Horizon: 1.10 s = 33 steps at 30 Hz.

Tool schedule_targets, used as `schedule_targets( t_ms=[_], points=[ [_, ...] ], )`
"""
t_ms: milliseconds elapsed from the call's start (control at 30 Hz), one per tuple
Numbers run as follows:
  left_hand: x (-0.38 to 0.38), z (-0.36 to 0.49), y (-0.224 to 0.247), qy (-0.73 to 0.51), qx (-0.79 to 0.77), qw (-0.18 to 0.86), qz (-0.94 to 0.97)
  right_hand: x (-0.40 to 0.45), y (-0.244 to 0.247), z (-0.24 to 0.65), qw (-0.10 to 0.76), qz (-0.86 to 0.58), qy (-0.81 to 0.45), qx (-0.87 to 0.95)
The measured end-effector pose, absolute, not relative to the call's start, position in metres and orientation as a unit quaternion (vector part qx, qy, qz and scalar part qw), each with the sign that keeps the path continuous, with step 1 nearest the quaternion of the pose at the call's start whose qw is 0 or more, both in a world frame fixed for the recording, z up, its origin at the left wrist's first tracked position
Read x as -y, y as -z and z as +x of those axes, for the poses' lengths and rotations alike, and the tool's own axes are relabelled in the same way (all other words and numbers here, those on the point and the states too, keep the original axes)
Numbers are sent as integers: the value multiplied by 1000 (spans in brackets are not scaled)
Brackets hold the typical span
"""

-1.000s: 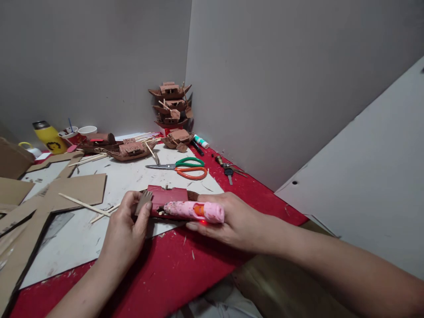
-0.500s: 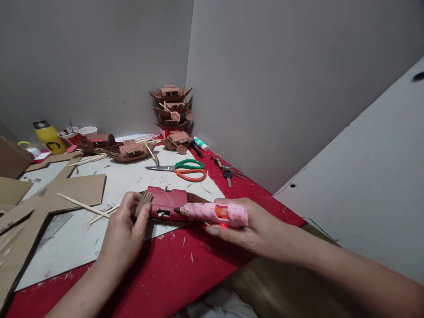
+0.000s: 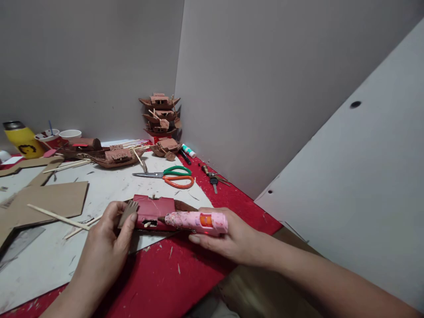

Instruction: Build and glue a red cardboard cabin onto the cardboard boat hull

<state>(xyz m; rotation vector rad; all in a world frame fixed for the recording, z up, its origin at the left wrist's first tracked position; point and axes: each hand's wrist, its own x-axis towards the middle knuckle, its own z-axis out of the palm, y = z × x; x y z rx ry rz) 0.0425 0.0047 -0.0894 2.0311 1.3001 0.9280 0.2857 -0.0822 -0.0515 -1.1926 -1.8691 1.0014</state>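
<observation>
A model boat with a red card cabin roof lies before me. Its roof has a cut-out window in the near side, with a small pale stick end showing in it. My left hand pinches a small ridged cardboard piece between thumb and fingers at the boat's left end; whether it also grips the hull is hidden. In my right hand is a pink hot glue gun, a red light glowing under it. Its dark nozzle points left, at the roof just right of the window.
Scissors lie beyond the boat on a white board. Keys and a glue stick tube are near the wall. Finished boats are stacked in the corner. Cardboard, sticks, cups and a yellow bottle are left.
My view has turned a little to the right, so everything sits further left in the picture. The glue gun's nozzle has come slightly nearer the window. Both hands keep their holds.
</observation>
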Motion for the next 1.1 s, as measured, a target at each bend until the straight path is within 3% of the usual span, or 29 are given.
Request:
schedule_targets(
  t_ms=[467,967,1100],
  points=[
    [-1,44,86,-344,-485,280,754,83,50,284,330,-483,-318,746],
    [0,44,84,-348,-474,276,760,80,49,277,312,-476,-366,736],
    [-1,41,82,-387,-481,247,747,86,49,281,326,-486,-311,749]
  ],
)
